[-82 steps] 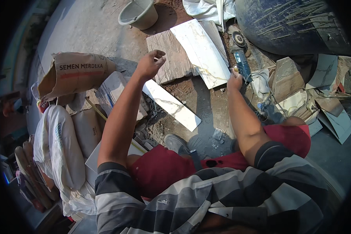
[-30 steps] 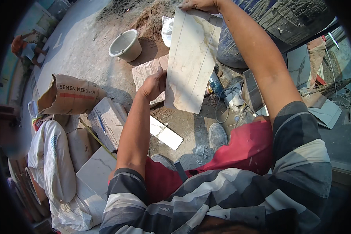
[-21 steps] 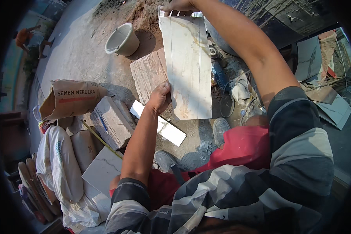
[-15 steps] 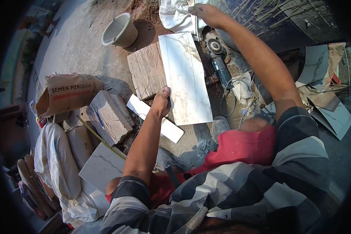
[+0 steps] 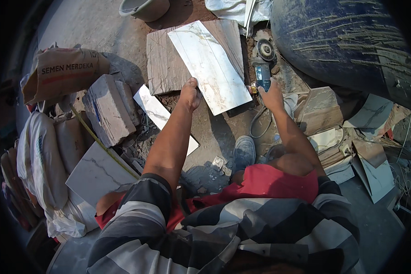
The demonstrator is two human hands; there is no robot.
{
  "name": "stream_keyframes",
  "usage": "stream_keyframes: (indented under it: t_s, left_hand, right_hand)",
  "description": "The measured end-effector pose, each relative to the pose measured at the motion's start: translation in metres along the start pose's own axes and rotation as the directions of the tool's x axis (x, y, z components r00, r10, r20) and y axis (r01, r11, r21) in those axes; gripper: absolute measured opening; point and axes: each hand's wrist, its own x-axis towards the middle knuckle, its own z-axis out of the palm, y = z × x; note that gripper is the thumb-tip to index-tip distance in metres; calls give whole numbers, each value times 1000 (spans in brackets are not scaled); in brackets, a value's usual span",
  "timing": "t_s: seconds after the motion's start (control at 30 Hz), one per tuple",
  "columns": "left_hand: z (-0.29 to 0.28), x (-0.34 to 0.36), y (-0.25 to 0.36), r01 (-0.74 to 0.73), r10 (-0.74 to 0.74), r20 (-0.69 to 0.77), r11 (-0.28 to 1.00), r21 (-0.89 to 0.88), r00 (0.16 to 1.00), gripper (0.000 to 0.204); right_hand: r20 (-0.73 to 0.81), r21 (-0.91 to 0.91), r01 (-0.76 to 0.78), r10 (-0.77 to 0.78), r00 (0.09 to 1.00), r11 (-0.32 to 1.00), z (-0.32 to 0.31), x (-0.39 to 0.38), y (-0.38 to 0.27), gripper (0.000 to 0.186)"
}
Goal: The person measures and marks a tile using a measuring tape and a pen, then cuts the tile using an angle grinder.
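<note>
Left hand (image 5: pixel 190 95) on the near left edge of the white marbled tile (image 5: pixel 210 68): thumb at the edge, fingers tucked and mostly hidden. I read that grip as clamped on the tile.

Right hand (image 5: pixel 272 97) at the rear end of the angle grinder (image 5: pixel 262 73), fingers about its body. Whether this grip is fully closed, cannot tell.

Tile lies slantwise across the stone slabs (image 5: pixel 162 59), near end reaching past them over the ground. Grinder on the ground just right of the tile, disc end pointing away from the person; cable (image 5: pixel 256 135) loops close by. Narrow tile strip (image 5: pixel 144 101) left of the left forearm. Blue drum (image 5: pixel 315 41) beyond, to the right.

Step in hand, as I judge it: one hand steadies the tile, the other is at the tool. Any move from here calls for a full wrap on the grinder's body, disc well away from the left fingers, cable free, and steady pressure on the tile, since its overhanging end could tip.
</note>
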Motion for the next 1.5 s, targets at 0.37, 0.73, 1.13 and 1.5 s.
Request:
stream_keyframes:
  t_s: [0.37,0.73,1.13,1.5]
  left_hand:
    - [14,19,42,223,137,-293,380,898,946,47]
    - [-16,-9,-1,45,414,-354,595,802,838,33]
    - [0,-63,-54,281,-164,-297,868,409,941,24]
    - [-4,-73,-46,231,-182,-171,913,336,968,38]
  right_hand:
    - [168,-147,-151,175,970,978,-5,18,-14,73]
    - [205,-279,-152,213,955,948,-2,24,-17,73]
    - [138,-52,-245,250,958,968,13,45,-10,81]
    - [267,662,-157,-35,963,733,-3,16,27,47]
